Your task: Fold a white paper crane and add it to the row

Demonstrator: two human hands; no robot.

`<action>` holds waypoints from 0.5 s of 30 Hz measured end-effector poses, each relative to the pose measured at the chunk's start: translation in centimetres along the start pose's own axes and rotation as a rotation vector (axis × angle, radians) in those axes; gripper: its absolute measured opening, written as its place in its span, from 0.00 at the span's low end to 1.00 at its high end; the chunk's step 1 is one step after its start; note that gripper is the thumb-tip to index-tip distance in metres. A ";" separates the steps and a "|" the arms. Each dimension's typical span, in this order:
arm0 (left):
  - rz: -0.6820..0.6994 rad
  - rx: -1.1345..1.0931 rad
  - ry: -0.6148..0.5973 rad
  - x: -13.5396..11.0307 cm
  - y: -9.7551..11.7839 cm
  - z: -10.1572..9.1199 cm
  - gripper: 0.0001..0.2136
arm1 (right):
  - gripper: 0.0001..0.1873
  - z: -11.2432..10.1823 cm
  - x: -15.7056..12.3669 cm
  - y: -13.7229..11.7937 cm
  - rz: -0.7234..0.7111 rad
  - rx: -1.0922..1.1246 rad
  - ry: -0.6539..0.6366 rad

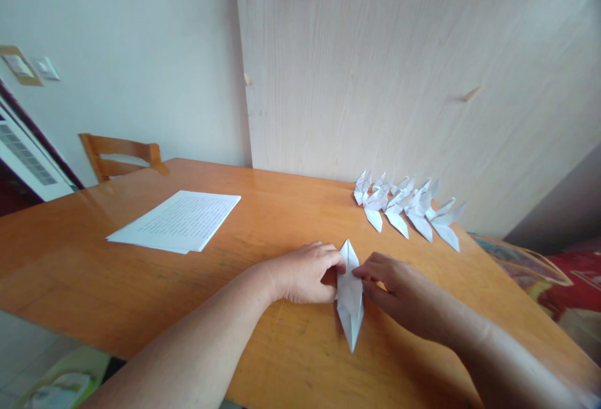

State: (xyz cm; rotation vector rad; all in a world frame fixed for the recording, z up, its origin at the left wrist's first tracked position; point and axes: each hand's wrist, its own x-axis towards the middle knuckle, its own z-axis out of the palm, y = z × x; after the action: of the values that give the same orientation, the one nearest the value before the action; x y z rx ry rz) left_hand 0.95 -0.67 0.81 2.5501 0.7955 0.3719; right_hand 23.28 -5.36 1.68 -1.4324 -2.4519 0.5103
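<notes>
A white folded paper piece (350, 299), long and pointed at both ends, lies on the orange wooden table (141, 271). My left hand (305, 274) presses on its left edge with the fingers curled and pinched together at the paper. My right hand (399, 287) pinches its right edge near the top, fingers close together. Both hands touch the paper from opposite sides.
A row of several finished white paper cranes (406, 208) stands at the table's back right, near the wooden panel (399, 71). A stack of printed sheets (181, 221) lies at the left. A wooden chair (119, 153) stands behind the table's far left corner.
</notes>
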 end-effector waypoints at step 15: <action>0.003 0.118 0.028 0.1 0.9 0.1 0.04 | 0.06 0.9 0.4 0.1 0.070 -0.068 0.079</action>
State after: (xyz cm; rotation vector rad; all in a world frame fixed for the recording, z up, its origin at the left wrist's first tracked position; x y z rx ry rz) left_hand 1.50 -1.34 1.15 2.6612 0.8477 0.3725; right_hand 22.82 -5.16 0.85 -1.5394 -2.3852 0.3804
